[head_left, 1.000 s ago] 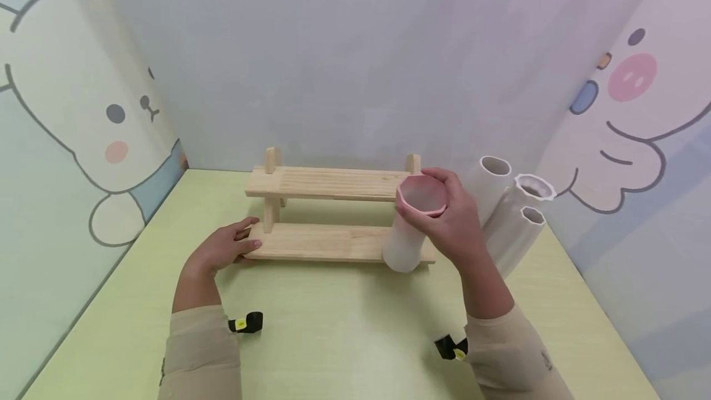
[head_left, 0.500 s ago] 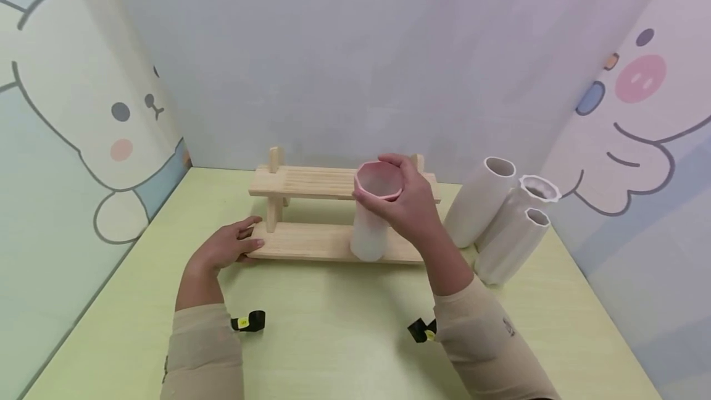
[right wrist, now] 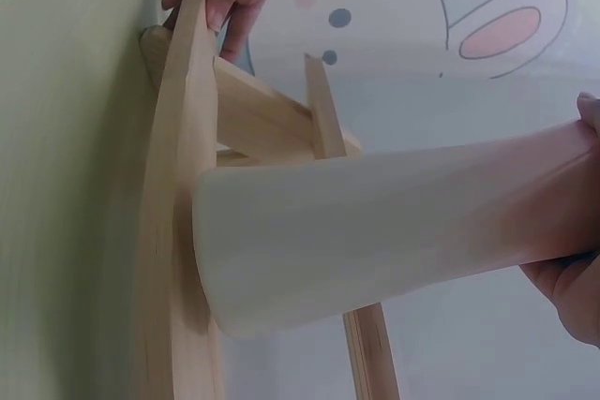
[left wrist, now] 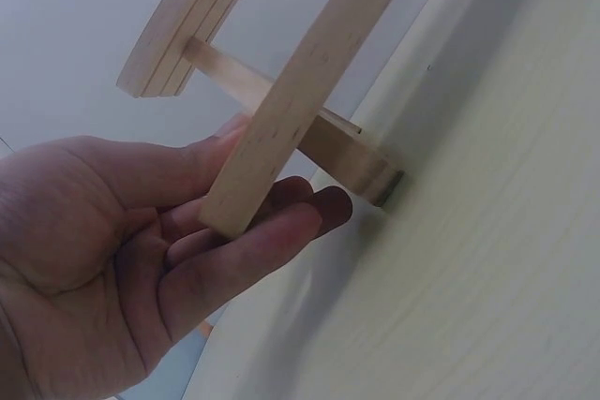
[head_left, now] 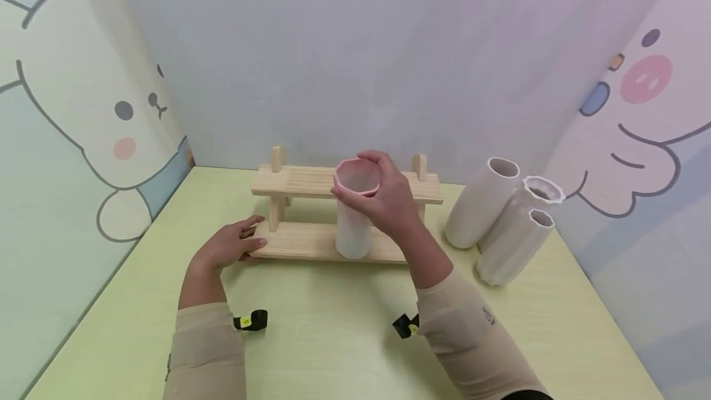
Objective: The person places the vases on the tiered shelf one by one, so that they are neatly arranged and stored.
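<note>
My right hand (head_left: pixel 389 199) grips a vase (head_left: pixel 353 230), white below and pink at its angular rim, around its upper part. In the right wrist view the base of the vase (right wrist: pixel 309 245) is at the lower board; whether it fully rests there I cannot tell. A two-tier wooden shelf (head_left: pixel 300 239) stands on the table. My left hand (head_left: pixel 224 245) holds the left end of its lower board, and the left wrist view has the thumb above and fingers beneath the board (left wrist: pixel 272 138).
Three white vases stand close together at the right: a smooth one (head_left: pixel 480 202), a frilled-rim one (head_left: pixel 541 190) and a ribbed one (head_left: pixel 513 252). The pale green table (head_left: pixel 322 338) meets a grey back wall (head_left: pixel 355 66). Cartoon-printed walls flank both sides.
My right hand has carried the pink-rimmed vase leftward from the shelf's right end to over the middle of the lower board. The left hand keeps its hold on the board.
</note>
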Motion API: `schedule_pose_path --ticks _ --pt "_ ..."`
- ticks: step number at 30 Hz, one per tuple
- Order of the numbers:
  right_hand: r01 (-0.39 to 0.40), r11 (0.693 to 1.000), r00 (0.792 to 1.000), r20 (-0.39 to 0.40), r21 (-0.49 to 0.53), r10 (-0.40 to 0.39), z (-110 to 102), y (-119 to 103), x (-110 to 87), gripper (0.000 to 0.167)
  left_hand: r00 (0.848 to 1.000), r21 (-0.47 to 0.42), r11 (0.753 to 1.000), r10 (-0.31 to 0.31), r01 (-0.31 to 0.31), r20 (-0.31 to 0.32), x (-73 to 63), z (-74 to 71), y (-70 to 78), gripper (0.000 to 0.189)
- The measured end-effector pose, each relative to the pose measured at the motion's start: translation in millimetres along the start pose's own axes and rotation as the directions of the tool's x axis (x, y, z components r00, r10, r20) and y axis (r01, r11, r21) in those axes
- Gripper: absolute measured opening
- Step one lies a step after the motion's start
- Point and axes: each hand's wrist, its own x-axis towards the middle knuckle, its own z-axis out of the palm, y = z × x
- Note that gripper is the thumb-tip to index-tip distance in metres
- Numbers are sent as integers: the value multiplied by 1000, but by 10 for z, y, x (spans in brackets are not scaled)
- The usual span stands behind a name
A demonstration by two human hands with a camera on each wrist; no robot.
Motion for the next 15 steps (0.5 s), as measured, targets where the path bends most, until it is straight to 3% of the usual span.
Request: schedule_pose_path --ticks 15 --pt "0 1000 996 87 5 -1 343 -67 116 76 1000 4 1000 -12 12 -13 0 -7 9 71"
